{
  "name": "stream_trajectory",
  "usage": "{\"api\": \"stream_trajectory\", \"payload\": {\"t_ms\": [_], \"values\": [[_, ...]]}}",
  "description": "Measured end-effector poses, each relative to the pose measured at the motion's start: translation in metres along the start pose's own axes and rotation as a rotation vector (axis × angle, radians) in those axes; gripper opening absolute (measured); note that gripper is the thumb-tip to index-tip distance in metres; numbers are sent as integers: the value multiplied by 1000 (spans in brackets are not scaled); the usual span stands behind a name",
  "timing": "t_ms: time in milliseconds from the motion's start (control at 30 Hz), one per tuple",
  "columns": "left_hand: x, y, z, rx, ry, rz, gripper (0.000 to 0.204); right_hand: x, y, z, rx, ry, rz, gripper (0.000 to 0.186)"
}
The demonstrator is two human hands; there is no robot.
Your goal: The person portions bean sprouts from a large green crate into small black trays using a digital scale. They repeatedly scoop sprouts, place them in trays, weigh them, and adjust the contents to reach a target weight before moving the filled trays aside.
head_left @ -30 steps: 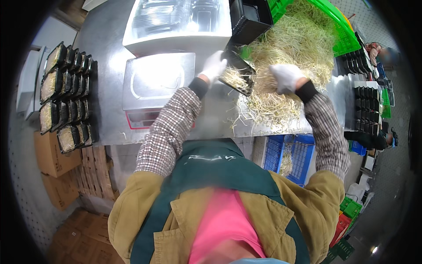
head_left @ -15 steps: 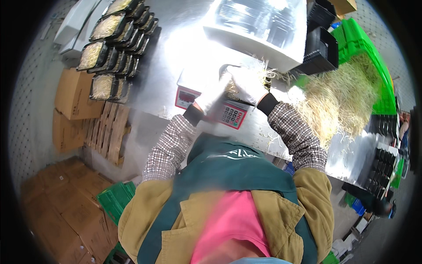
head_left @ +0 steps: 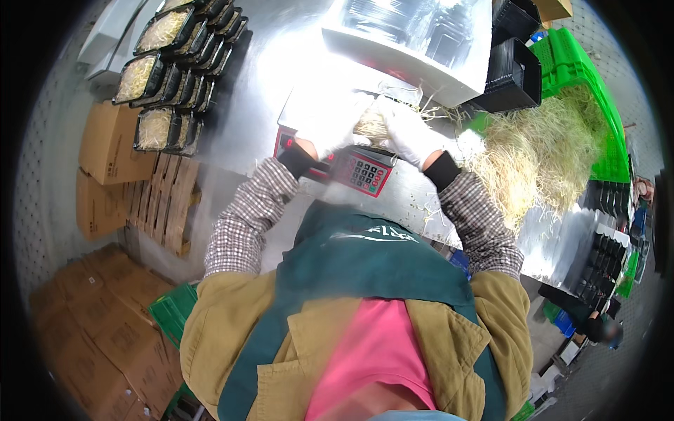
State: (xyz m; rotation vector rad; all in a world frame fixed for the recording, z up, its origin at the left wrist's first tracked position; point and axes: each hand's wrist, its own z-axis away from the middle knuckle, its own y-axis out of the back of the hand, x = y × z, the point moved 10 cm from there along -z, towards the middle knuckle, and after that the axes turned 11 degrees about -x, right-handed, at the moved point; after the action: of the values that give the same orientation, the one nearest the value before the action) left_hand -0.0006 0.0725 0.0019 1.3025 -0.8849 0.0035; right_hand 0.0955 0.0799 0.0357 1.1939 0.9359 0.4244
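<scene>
My left hand (head_left: pixel 330 130) and my right hand (head_left: pixel 408 135), both white-gloved, are closed around opposite sides of a black tray of pale sprouts (head_left: pixel 370 125) on the scale (head_left: pixel 363 171), which has a red-edged keypad panel. The tray's rim is mostly hidden by my fingers and the glare; strands stick out at its back. A large loose heap of sprouts (head_left: pixel 525 158) lies to the right of my right hand.
Filled black trays (head_left: pixel 154 84) are stacked at left. Behind the scale stand a white box (head_left: pixel 393 63) of clear plastic pieces and black tray stacks (head_left: pixel 512 84). A green crate (head_left: pixel 607 158) is at right. Cartons (head_left: pixel 112 140), a pallet (head_left: pixel 161 200) and a co-worker (head_left: pixel 583 316) are beyond the table.
Both hands have carried the tray leftward from beside the heap onto the scale, where they remain. The view has turned, showing more cartons at left.
</scene>
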Motion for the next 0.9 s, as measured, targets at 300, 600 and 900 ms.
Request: {"api": "stream_trajectory", "payload": {"t_ms": [300,600,900], "values": [[-17,66,-4,392,103,572,52,-21,35,-31,28,190,-7,104],[27,-20,-31,161,182,-330,48,63,-4,35,-418,-489,234,110],[33,-19,-40,72,132,-473,45,76,17,85,-69,-270,82,20]]}}
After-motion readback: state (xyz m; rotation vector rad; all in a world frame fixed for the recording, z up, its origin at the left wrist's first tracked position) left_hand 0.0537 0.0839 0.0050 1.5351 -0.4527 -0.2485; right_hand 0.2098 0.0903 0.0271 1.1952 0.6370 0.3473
